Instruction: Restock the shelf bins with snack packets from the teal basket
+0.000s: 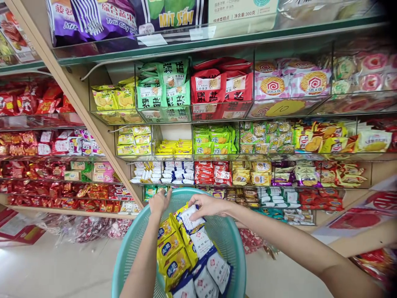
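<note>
A teal plastic basket (239,252) stands in front of me, holding yellow snack packets (173,244) and white-and-blue snack packets (201,243). My left hand (159,203) is closed on the far left part of its rim, fingertips over the edge. Above the heap, my right hand (207,205) pinches a white-and-blue snack packet (190,219) between thumb and fingers. The held packet is tilted, close to the yellow packets at the far side of the heap. The basket's bottom is hidden under the packets.
Tiered shelves with glass fronts (217,156) rise just beyond the basket, filled with wrapped snacks. A slanted wooden divider (82,111) runs down on the left. Bagged goods (89,227) and a red box (20,231) sit on the floor at left.
</note>
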A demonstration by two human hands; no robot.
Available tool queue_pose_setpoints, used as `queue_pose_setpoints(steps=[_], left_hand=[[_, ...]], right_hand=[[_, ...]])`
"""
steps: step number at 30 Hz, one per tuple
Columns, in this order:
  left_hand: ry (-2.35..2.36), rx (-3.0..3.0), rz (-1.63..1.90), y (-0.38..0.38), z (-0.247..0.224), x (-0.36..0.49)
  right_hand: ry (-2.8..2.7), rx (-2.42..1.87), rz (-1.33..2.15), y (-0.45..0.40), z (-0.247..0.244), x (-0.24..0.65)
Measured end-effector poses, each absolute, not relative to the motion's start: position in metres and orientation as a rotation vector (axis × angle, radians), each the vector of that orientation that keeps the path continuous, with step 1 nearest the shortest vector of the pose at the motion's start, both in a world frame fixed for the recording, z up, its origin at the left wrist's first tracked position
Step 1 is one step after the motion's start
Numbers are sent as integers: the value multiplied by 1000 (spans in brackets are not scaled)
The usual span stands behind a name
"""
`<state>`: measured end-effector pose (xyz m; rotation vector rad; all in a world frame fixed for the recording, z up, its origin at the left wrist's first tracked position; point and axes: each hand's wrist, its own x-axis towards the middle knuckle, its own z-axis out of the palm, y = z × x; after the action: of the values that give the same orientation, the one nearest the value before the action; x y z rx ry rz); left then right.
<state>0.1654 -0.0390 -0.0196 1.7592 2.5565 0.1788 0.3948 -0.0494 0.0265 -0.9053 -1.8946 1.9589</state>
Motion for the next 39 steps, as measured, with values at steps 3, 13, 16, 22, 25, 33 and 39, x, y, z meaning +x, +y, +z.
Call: queue_pose_setpoints(steps=[3,13,16,22,25,33,39], left_hand=[[2555,1769,177,-41,-16,171],[2566,1767,197,-42,-14,179],[2564,1758,192,-44,-13,178],[2570,1752,195,-50,-13,175],[2569,1749,211,-51,-13,175],[2550,1763,205,-47,-14,174],[2543,1774,227,-44,-18,172]], right_hand=[[-2077,-915,1909,-48,27,395],[-2812,-557,1729,-53,29,326],[-2969,-484,1690,-56,23,314],[-3082,-555,1791,-65,10,307],[-3050,-630,1856,-69,8,307],[-3091,-679,1833,-76,9,313],[-3074,-658,1795,-79,9,317]])
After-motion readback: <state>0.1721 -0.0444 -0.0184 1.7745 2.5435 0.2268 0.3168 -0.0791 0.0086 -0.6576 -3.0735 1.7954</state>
